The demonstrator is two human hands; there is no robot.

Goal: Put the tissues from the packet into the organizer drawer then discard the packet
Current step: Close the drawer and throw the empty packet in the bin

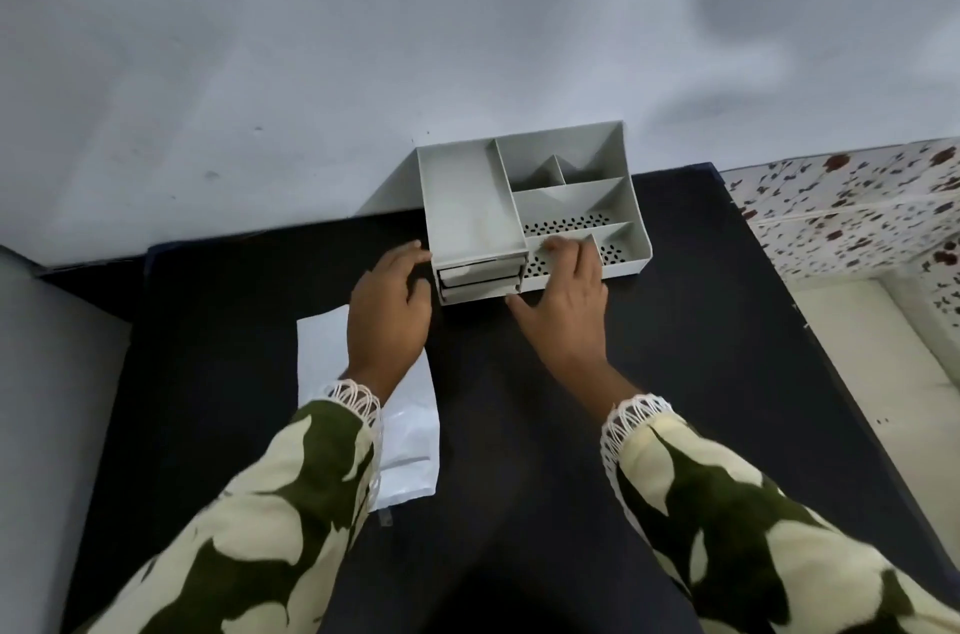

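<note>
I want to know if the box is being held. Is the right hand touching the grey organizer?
Touching. The head view shows the right hand with its fingers laid over the front rim of the organizer.

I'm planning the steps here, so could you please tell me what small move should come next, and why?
Probably pull a drawer open: both look shut, the left hand and right hand rest empty at the organizer, and the white packet lies untouched on the dark table.
</note>
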